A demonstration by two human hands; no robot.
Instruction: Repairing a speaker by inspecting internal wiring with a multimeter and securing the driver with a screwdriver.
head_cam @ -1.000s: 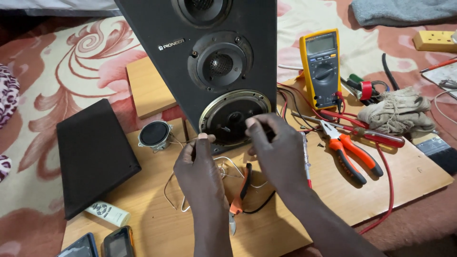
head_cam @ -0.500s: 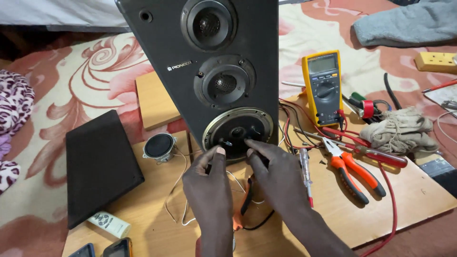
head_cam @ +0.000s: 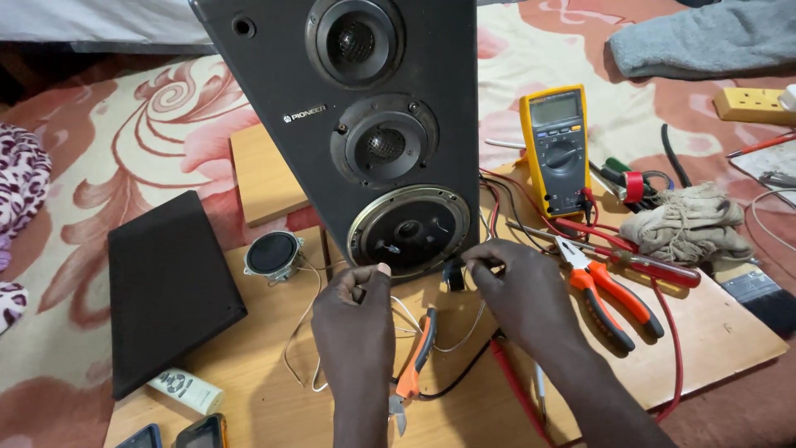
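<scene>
Beside both hands (head_cam: 431,311), orange cutters (head_cam: 412,365) and multimeter (head_cam: 557,149) crowd speaker (head_cam: 365,124).

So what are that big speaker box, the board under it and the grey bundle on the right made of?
Speaker box: looks like matte black laminate or painted board; flat, dull, scuffed face. I can't tell the core.
Board: pale wood or plywood, with faint grain and a bare, unvarnished look.
Grey bundle: cloth or cotton string, soft, frayed and crumpled.
</scene>
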